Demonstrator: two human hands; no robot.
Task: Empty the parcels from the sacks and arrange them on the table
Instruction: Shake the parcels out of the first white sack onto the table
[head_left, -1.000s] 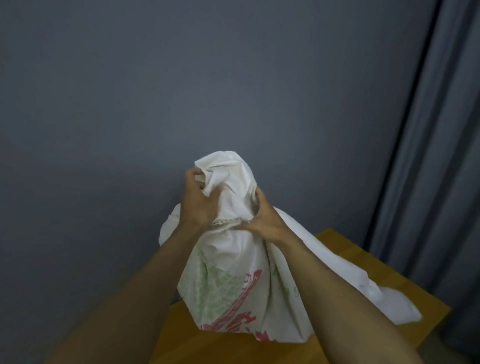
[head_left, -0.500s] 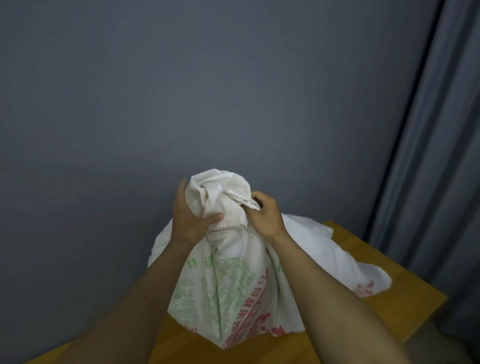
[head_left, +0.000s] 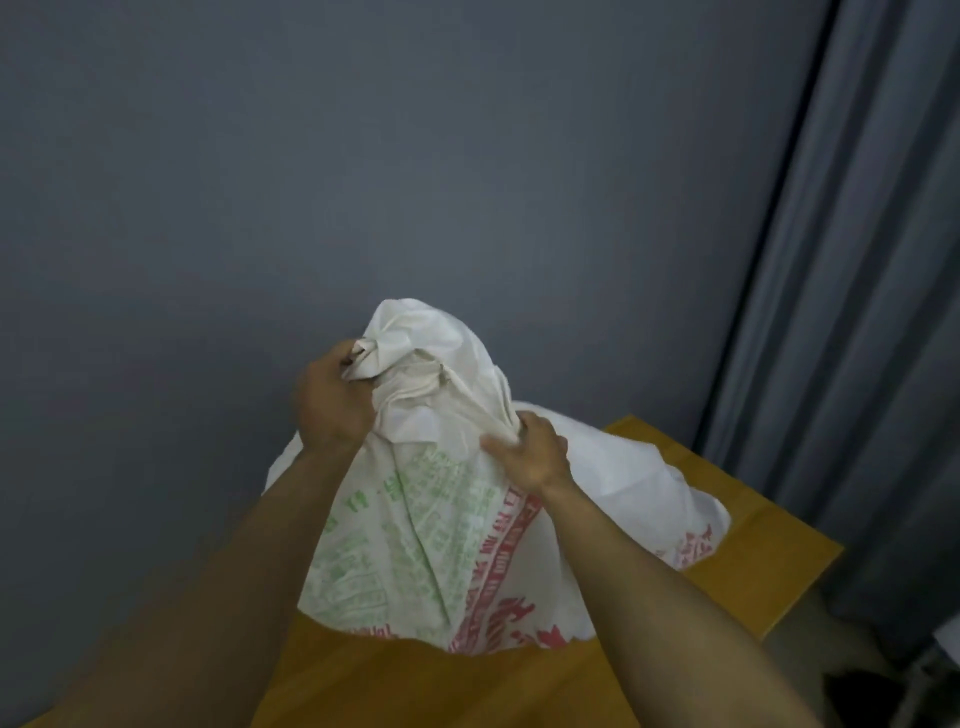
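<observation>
The wooden worktop (head_left: 769, 561) was occupied by a white printed sack (head_left: 415, 530), held upright, no parcels showing. Its bunched neck was clenched by the left grip (head_left: 332, 402) and pinched lower by the right grip (head_left: 530, 452), presumably to work the mouth open.

- The left hand (head_left: 332, 410) is bare, its back broad and smooth, with the knuckles showing as a low ridge near the top.
- The right hand (head_left: 535, 457) is bare too, and its thumb looks thick and blunt at the tip.
- The left forearm (head_left: 244, 571) is bare skin from the wrist to the bottom edge, mostly in shadow.
- The right forearm (head_left: 654, 587) is likewise bare and looks leaner, with a little more light along its upper side.
- Nails and finer marks on both hands are too blurred to make out.
</observation>
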